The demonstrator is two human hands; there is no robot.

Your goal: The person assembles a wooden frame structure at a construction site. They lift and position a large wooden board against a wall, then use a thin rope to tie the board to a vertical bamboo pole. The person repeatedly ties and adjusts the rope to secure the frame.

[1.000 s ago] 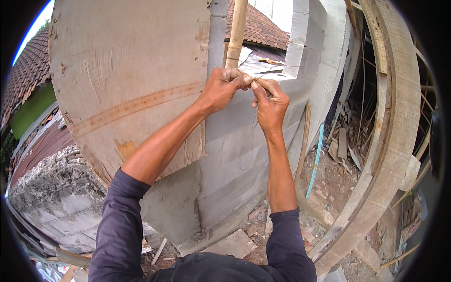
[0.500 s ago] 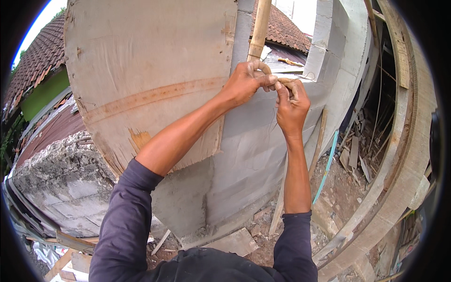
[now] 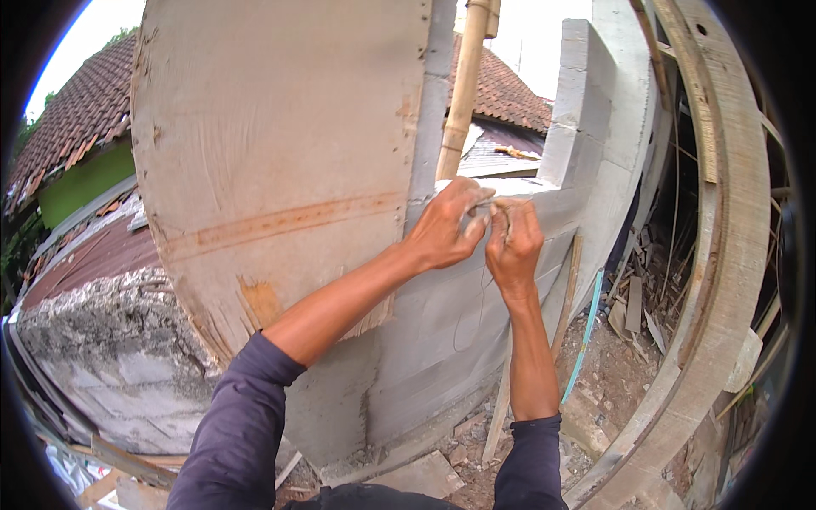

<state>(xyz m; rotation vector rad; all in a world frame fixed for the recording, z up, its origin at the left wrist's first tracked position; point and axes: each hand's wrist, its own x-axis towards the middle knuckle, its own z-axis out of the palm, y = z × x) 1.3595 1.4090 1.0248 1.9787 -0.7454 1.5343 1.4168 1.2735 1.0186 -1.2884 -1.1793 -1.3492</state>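
Observation:
My left hand [image 3: 446, 228] and my right hand [image 3: 515, 242] meet in front of the ledge of a grey block wall [image 3: 442, 331]. Both are closed, fingertips pinched close together. A thin dark strand [image 3: 457, 327], wire or string, hangs in a loose loop below them and runs up to the fingers. Its upper part is hidden between the fingertips. Just beyond my left hand, a bamboo pole [image 3: 461, 110] rises from the opening in the wall. The edge of a large plywood panel [image 3: 280, 127] lies beside my left wrist.
Curved-looking timber boards [image 3: 722, 280] stand along the right side. A turquoise strip [image 3: 585, 340] leans near a wooden stick [image 3: 568, 293]. Rubble and wood scraps cover the ground below. An old rough-topped wall [image 3: 110, 348] and tiled roof [image 3: 72, 102] are at left.
Both hands have come lower in the picture, and the left fingers have opened out slightly from their tighter curl. The hanging strand now shows more clearly below them. The view has shifted a little.

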